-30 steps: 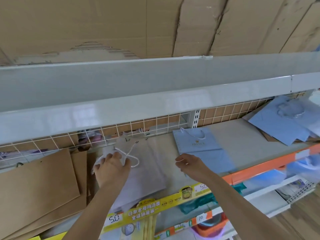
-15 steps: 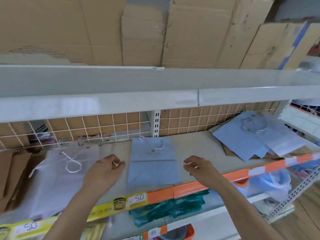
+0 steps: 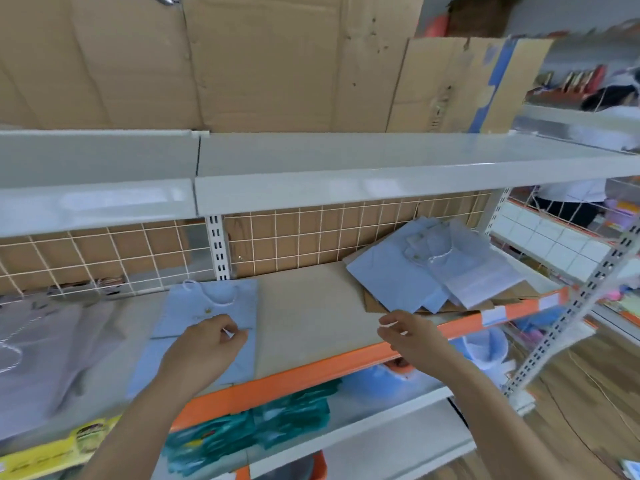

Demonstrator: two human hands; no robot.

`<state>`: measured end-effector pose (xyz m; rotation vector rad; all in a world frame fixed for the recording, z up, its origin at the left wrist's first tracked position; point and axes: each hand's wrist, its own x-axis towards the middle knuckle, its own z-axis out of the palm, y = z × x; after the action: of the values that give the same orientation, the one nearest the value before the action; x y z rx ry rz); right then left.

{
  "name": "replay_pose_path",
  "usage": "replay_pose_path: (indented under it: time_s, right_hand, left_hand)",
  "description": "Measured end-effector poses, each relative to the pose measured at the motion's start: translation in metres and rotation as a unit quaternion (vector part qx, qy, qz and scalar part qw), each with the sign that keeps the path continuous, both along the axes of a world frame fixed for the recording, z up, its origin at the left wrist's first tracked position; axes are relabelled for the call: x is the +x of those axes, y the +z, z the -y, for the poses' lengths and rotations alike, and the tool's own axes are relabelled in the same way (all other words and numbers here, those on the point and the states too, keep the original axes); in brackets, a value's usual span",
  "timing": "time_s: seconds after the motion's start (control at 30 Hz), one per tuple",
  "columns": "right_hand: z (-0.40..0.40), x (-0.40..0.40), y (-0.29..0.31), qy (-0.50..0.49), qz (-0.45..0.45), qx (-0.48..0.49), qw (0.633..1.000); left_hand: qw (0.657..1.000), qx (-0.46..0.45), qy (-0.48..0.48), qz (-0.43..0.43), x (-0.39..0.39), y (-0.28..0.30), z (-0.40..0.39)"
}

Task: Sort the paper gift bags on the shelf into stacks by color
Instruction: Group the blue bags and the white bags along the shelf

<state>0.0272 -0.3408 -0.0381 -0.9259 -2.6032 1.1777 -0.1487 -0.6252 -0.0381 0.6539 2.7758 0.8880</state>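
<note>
Head view: left hand (image 3: 204, 344) curled above the flat pale-blue paper gift bag (image 3: 207, 327), right hand (image 3: 408, 336) loosely curled, apparently empty; a careless reach could topple the untidy blue stack (image 3: 408, 271).

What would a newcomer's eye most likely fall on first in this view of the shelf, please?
Probably the two bare hands over the shelf: the left hand above a light blue gift bag lying flat by the front edge, the right hand reaching towards the right. Next, the loose pile of blue bags on brown ones at the back right, and the shelf's bright orange front strip.
</note>
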Motion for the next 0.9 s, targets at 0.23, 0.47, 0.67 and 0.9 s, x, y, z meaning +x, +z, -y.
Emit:
replay_pose_path:
  time_s: [0.23, 0.47, 0.67, 0.9]
  right_hand:
    - [-0.076, 0.021, -0.006, -0.032, 0.018, 0.037, 0.999]
    - [-0.157, 0.016, 0.009, -0.06, 0.048, 0.053, 0.996]
    - [-0.221, 0.011, 0.015, -0.063, 0.064, 0.06, 0.994]
    - [-0.293, 0.004, 0.006, -0.055, 0.059, 0.049, 0.995]
  left_hand:
    - [0.997, 0.003, -0.077, 0.015, 0.007, -0.008, -0.108]
    - [0.996, -0.002, -0.087, 0.003, -0.015, -0.002, -0.213]
    - [0.992, -0.047, -0.12, -0.012, -0.012, -0.009, -0.278]
    - [0.991, -0.097, -0.087, -0.006, -0.003, -0.023, -0.329]
